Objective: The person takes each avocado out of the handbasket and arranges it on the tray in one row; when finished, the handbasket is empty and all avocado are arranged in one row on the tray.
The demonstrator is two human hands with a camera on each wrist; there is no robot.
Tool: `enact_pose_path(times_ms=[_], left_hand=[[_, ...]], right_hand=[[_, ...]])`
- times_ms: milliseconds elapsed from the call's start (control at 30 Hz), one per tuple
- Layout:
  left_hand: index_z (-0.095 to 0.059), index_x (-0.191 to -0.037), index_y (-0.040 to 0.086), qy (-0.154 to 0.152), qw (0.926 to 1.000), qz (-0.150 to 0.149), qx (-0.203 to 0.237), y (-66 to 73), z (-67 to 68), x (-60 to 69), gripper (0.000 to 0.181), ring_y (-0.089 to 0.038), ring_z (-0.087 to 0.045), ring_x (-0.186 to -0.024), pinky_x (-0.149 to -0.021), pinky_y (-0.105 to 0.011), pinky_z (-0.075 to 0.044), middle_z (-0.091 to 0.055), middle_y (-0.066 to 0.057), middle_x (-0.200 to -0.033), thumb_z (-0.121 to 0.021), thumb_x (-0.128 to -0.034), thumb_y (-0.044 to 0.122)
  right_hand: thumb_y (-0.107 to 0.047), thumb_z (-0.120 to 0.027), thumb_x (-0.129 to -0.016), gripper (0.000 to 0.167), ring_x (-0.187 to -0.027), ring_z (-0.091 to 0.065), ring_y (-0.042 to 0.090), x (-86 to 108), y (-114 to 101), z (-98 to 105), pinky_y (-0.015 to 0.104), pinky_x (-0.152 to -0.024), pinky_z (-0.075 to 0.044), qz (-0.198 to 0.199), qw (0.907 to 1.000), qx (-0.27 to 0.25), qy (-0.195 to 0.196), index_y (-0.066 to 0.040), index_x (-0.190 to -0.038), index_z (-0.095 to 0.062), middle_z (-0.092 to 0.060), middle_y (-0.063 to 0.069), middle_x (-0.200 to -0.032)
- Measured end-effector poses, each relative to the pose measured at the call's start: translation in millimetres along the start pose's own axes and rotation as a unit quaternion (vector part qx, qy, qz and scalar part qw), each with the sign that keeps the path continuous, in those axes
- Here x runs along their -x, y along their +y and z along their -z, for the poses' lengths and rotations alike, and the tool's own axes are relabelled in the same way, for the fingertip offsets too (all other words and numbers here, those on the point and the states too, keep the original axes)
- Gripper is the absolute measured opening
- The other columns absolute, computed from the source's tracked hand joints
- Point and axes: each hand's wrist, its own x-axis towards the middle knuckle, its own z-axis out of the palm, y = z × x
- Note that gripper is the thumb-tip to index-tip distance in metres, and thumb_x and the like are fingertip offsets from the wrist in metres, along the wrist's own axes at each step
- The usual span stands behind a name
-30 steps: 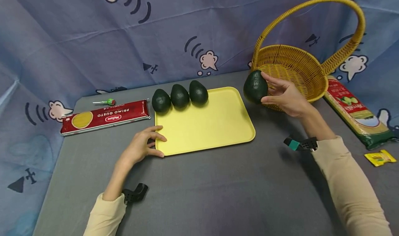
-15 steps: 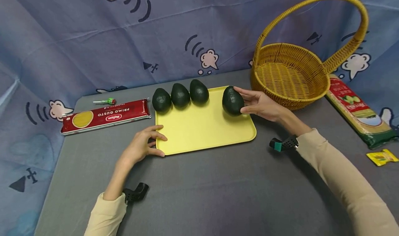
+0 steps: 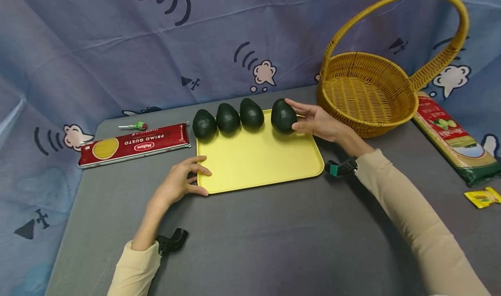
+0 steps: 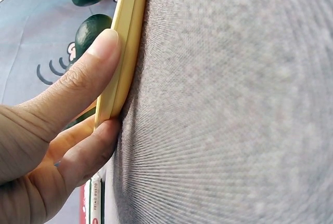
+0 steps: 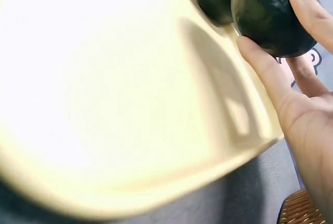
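Note:
My right hand [image 3: 318, 123] grips a dark green avocado [image 3: 283, 116] between thumb and fingers, over the back right part of a yellow tray [image 3: 258, 165]. In the right wrist view this avocado [image 5: 270, 13] casts a shadow on the tray, and it looks held above the surface. Three more avocados stand in a row along the tray's back left edge: a left one [image 3: 204, 124], a middle one [image 3: 228, 119] and a right one [image 3: 252, 114]. With thumb and fingers, my left hand [image 3: 181, 179] holds the tray's front left corner, its thumb on the rim [image 4: 125, 42].
A wicker basket [image 3: 364, 124] with a tall handle stands behind the right hand. Left of the tray lie a red spaghetti pack [image 3: 135, 144] and a lollipop [image 3: 137, 125]. At the right are another pasta-like packet [image 3: 454, 135] and a small yellow wrapped sweet [image 3: 483, 197].
My right hand has carried the avocado left from beside the basket to over the tray, close to the row's right end. My left hand stays on the tray corner.

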Motion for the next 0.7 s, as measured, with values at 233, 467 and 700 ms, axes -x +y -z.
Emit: enact_pose_path(times_ms=[233,467,700], left_hand=[[-0.071,-0.1,-0.006,0.0,1.0,0.0,-0.002,1.2,-0.1,0.6,0.038,-0.039,-0.052,-0.119,-0.087,-0.041,-0.055,-0.046,-0.025,-0.139,-0.085,-0.0649,-0.001],[-0.071,-0.101,-0.005,-0.001,1.0,0.006,-0.002,2.4,-0.6,1.3,0.038,-0.038,-0.05,-0.121,-0.088,-0.041,-0.055,-0.046,-0.023,-0.14,-0.085,-0.0652,-0.001],[-0.071,-0.1,-0.005,-0.002,1.0,0.0,-0.003,4.9,-2.4,0.3,0.038,-0.039,-0.05,-0.121,-0.087,-0.042,-0.055,-0.046,-0.024,-0.139,-0.085,-0.0656,0.0]], right_hand=[[0.015,-0.054,-0.09,0.076,-0.092,-0.064,0.015,-9.6,-2,0,0.027,-0.074,-0.058,0.008,0.9995,0.014,0.028,-0.02,-0.152,-0.028,-0.021,0.018,-0.156],[0.011,-0.062,-0.087,0.076,-0.101,-0.062,0.015,-24.4,-8,-1,0.029,-0.075,-0.058,-0.01,0.9923,0.087,0.087,-0.02,-0.15,-0.033,-0.029,0.018,-0.152],[0.012,-0.063,-0.086,0.076,-0.111,-0.058,0.018,-31.2,-10,5,0.029,-0.079,-0.059,-0.043,0.985,0.132,0.103,-0.019,-0.149,-0.035,-0.036,0.019,-0.148]])
